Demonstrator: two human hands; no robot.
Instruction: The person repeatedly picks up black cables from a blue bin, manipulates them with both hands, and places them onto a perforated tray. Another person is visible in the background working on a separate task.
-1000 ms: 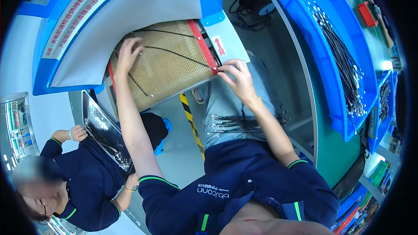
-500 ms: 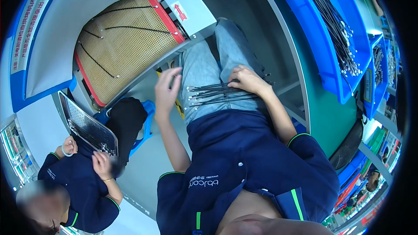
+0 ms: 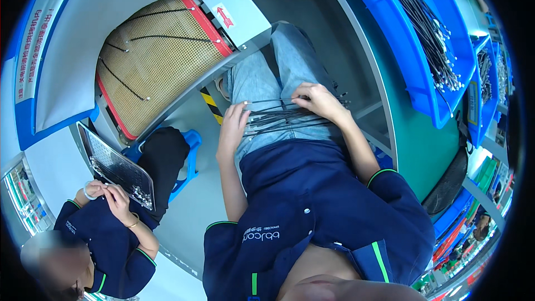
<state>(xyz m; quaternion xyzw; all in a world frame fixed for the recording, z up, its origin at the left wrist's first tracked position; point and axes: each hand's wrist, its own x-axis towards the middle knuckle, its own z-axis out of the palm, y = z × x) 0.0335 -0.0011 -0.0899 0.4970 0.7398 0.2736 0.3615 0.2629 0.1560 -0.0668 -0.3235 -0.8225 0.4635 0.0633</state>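
One thin black cable [image 3: 270, 100] is stretched across my thighs between my two hands. Its small pale end sits at the fingertips of my left hand [image 3: 230, 129], which are pinched together. My right hand [image 3: 319, 102] grips the same cable farther along with thumb and fingers; the part beyond is hidden by that hand. Below it, a loose bundle of similar black cables [image 3: 278, 121] lies over my lap, roughly side by side, with light-coloured ends toward my left hand.
At upper left, several black cables lie on a tan mesh conveyor belt [image 3: 161, 69] edged in red. A blue bin [image 3: 415, 97] of cables stands right on a green tabletop [image 3: 409, 150]. A co-worker sits left with a metal tray [image 3: 114, 161]. Yellow-black tape [image 3: 210, 105] marks the floor.
My left hand has come down and right to my lap and now pinches a cable end. One cable has been raised from the bundle between my hands.
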